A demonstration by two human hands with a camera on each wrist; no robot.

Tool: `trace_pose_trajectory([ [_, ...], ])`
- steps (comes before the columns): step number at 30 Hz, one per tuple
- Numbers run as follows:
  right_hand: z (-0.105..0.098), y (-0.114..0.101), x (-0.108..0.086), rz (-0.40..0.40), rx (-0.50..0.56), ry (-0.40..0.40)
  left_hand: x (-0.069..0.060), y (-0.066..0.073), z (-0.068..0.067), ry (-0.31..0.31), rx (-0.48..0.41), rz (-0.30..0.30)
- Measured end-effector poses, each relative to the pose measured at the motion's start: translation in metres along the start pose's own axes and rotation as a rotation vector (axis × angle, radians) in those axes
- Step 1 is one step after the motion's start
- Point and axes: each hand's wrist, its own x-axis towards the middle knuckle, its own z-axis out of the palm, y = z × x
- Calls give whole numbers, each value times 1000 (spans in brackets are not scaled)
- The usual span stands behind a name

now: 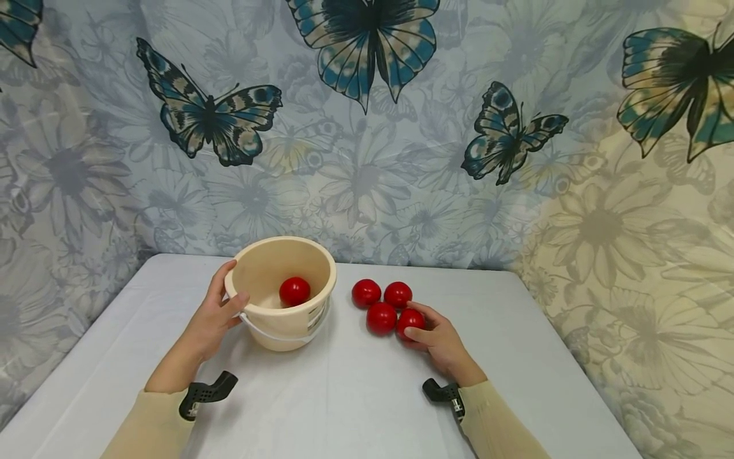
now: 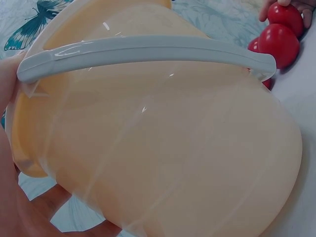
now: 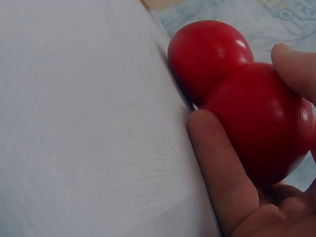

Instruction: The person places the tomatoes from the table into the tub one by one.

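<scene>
A cream bucket (image 1: 281, 328) with a pale handle (image 2: 148, 49) stands at the left of the table, one red ball (image 1: 295, 291) inside it. My left hand (image 1: 213, 315) grips its left rim, thumb on the near side. Right of the bucket, several red balls (image 1: 366, 293) lie close together on the white cloth. My right hand (image 1: 441, 344) holds the nearest right ball (image 1: 410, 324) between thumb and fingers; in the right wrist view that ball (image 3: 261, 123) touches another ball (image 3: 210, 59).
A white cloth (image 1: 344, 401) covers the table. Behind it hangs a fabric backdrop (image 1: 367, 172) with butterflies and flowers, close to the table's far edge. Black straps with camera mounts sit at both wrists.
</scene>
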Motion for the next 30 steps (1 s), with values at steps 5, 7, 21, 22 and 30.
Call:
trace_pose_trajectory([
  [5, -3, 1, -1, -4, 36, -26, 0, -1, -1, 4, 22, -3],
  [7, -4, 2, -2, -5, 57, -36, 0, -1, -1, 4, 27, -3],
  [21, -16, 0, -4, 15, 227, -50, 0, 0, 0, -3, 29, 0],
  [22, -17, 1, -4, 14, 234, -52, 0, 0, 0, -3, 27, 1],
  [30, -29, -2, -3, 31, 227, -24, 0, -1, 0, -5, 5, 8],
])
